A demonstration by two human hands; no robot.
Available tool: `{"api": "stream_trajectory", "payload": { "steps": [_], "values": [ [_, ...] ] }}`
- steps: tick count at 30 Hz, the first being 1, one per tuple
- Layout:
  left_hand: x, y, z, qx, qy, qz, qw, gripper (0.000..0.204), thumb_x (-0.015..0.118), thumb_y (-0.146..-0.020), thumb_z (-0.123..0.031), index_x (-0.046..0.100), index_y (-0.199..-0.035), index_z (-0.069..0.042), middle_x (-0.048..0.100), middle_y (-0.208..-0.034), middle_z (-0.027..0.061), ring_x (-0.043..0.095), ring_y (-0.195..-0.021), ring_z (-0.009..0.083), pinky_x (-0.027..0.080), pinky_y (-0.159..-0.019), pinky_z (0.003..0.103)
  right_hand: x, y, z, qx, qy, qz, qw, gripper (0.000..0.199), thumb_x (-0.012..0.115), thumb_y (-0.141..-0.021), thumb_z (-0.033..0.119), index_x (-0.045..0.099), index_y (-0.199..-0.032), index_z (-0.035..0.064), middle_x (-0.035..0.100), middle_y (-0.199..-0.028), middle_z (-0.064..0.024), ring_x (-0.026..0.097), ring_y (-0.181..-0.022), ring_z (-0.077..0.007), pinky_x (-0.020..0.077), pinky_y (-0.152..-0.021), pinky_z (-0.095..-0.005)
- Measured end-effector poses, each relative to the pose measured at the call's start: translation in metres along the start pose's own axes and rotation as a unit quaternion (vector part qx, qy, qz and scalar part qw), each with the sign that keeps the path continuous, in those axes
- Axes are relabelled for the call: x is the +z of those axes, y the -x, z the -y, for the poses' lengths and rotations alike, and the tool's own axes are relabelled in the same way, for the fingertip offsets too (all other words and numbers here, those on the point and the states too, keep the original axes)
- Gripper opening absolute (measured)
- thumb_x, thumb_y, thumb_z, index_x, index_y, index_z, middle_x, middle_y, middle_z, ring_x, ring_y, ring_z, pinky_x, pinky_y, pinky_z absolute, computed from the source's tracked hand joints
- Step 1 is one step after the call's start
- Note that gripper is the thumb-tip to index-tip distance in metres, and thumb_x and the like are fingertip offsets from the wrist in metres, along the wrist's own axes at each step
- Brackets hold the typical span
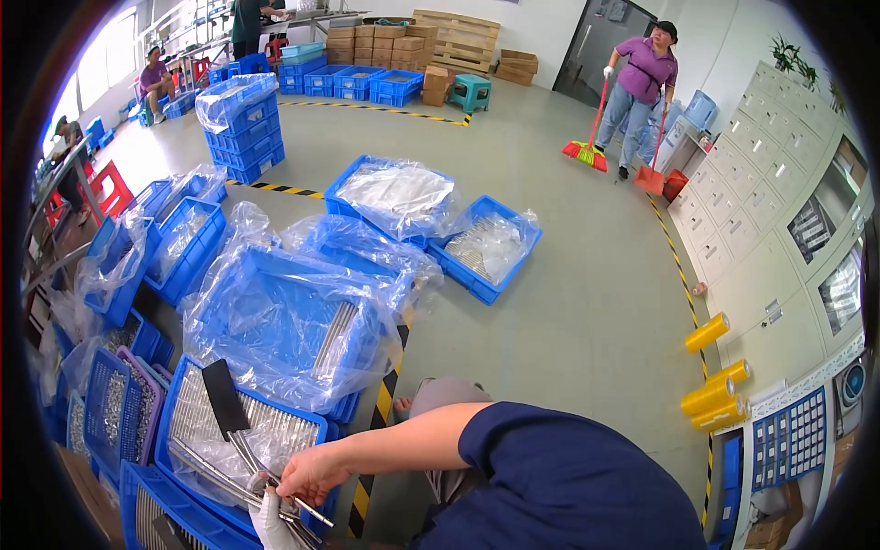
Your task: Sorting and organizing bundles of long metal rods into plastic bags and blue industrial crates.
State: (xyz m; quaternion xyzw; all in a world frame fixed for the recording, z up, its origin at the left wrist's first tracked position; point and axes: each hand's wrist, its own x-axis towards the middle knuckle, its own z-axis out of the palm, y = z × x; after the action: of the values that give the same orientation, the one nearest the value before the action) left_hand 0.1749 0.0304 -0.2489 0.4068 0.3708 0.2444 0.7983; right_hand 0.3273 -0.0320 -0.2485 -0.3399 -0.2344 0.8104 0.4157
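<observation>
My left hand, in a white glove, is closed around several thin metal rods low in the view. My bare right hand meets it from the right, its fingers pinched on the rods beside the glove. A black flat strip slants up from the rods' far side; whether it joins them I cannot tell. Beneath both hands is a blue crate holding rows of similar rods and clear plastic film. Beyond it, a larger plastic-lined blue crate has a few rods along its right side.
More blue crates with plastic film stand ahead. Baskets of small metal parts crowd the left. Yellow tape rolls stand by grey cabinets at right. A person holds a broom and dustpan at the far right.
</observation>
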Motion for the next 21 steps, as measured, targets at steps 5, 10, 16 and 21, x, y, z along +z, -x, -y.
{"api": "stream_trajectory", "payload": {
  "steps": [5, 10, 16, 21],
  "values": [
    [0.001, -0.001, 0.001, 0.001, -0.012, 0.002, 1.0, 0.035, 0.049, -0.082, -0.017, 0.04, -0.115, -0.008, 0.048, -0.069, 0.0003, 0.047, -0.051, 0.0101, 0.038, -0.04, 0.02, 0.005, 0.003, -0.005, 0.036, 0.03, 0.024, 0.999, 0.022, 0.053, -0.081, 0.027, 0.051, -0.086, 0.0052, 0.06, -0.075, -0.008, 0.054, -0.062, -0.016, 0.0438, -0.057, -0.0279],
    [0.009, 0.006, -0.018, 0.064, -0.033, 0.0, 0.997, 0.04, 0.047, -0.079, -0.009, 0.038, -0.118, -0.006, 0.048, -0.093, 0.0039, 0.048, -0.078, 0.0121, 0.041, -0.072, 0.024, 0.022, 0.004, -0.021, 0.074, 0.055, 0.068, 0.993, 0.023, 0.055, -0.079, 0.026, 0.052, -0.087, 0.0044, 0.06, -0.078, -0.0112, 0.059, -0.071, -0.022, 0.046, -0.061, -0.0326],
    [-0.012, -0.009, -0.024, 0.092, 0.046, -0.032, 0.994, 0.039, 0.049, -0.077, -0.005, 0.044, -0.115, -0.01, 0.049, -0.088, -0.0011, 0.048, -0.075, 0.0083, 0.04, -0.067, 0.02, 0.03, 0.008, -0.032, 0.133, 0.11, 0.139, 0.975, 0.017, 0.056, -0.078, 0.018, 0.053, -0.085, 0.0029, 0.061, -0.08, -0.0135, 0.06, -0.073, -0.0233, 0.0475, -0.062, -0.033],
    [-0.024, -0.006, -0.029, 0.074, -0.046, -0.024, 0.996, 0.036, 0.049, -0.08, -0.007, 0.044, -0.115, -0.009, 0.047, -0.08, -0.0037, 0.044, -0.062, 0.0036, 0.036, -0.052, 0.017, 0.027, 0.019, -0.004, 0.03, 0.115, 0.086, 0.989, 0.017, 0.058, -0.076, 0.018, 0.053, -0.084, 0.0045, 0.06, -0.076, -0.0102, 0.059, -0.069, -0.0187, 0.0462, -0.059, -0.028]
  ]
}}
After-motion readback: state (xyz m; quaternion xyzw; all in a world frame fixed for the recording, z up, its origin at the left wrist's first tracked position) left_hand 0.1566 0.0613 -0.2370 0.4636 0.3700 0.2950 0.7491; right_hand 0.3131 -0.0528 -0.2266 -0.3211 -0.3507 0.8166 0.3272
